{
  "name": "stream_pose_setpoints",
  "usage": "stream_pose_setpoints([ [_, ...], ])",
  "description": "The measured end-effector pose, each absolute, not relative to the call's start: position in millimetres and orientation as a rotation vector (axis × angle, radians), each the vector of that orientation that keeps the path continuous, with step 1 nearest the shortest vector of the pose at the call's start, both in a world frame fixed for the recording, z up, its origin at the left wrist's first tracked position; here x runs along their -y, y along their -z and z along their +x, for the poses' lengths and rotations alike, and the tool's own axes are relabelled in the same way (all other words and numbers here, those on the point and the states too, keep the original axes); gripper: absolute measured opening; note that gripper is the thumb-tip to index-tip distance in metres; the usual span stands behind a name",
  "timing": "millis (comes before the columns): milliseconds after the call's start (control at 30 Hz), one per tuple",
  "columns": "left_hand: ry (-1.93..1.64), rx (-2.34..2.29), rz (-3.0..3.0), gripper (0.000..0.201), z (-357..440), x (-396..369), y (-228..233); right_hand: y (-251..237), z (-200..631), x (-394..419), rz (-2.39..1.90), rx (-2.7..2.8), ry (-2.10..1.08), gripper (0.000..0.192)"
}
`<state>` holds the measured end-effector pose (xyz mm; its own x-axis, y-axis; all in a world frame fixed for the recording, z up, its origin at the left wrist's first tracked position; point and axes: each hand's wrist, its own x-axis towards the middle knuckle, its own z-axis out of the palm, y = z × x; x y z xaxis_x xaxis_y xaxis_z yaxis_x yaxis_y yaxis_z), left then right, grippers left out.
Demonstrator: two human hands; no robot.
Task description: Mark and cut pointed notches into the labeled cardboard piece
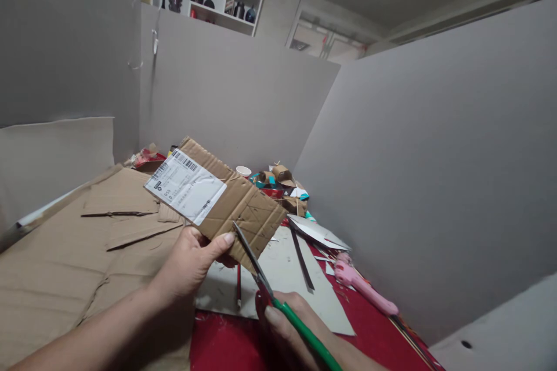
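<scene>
My left hand (198, 261) grips the lower edge of a piece of corrugated cardboard (230, 208), thumb on top. A white shipping label (187, 186) covers its left part, and dark drawn lines cross the right part. In my right hand (293, 319) is a pair of scissors (256, 269) with a green handle. One blade lies over the face of the cardboard near my left thumb; the other blade is mostly hidden by the piece. Below the cardboard, a red and black pencil (239, 287) rests on a pale board (324, 301).
Large cardboard sheets (52, 266) cover the left side. A pink glue gun (365, 287) lies at the right, near a dark strip (302, 258). Cardboard rolls and tape (278, 177) crowd the back. Grey panels (226, 93) wall in the red-covered table (235, 345).
</scene>
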<state>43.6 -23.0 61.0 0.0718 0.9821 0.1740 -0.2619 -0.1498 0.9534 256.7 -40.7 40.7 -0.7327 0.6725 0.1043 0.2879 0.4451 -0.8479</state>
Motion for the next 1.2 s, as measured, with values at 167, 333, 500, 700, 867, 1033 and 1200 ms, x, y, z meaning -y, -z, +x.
stream_pose_setpoints([
  [167,-1.372,-0.849,1.17,0.042,44,24,-64,-38,257,42,-0.844,2.202,-1.236,0.051],
  [333,-1.437,-0.847,1.124,0.042,44,23,-66,-36,257,38,-0.775,2.253,-1.209,0.054],
  [500,-1.417,-0.821,1.12,0.037,46,22,-58,-38,253,37,-0.719,2.259,-1.228,0.05],
  [700,-1.383,-0.798,1.116,0.034,47,22,-53,-45,253,40,-0.747,2.263,-1.232,0.048],
  [867,-1.376,-0.792,1.121,0.035,46,22,-53,-43,254,40,-0.763,2.257,-1.213,0.05],
  [1033,-1.373,-0.774,1.129,0.035,44,21,-51,-39,255,39,-0.803,2.243,-1.197,0.056],
  [1200,-1.382,-0.772,1.115,0.034,45,19,-50,-42,254,38,-0.807,2.245,-1.198,0.062],
])
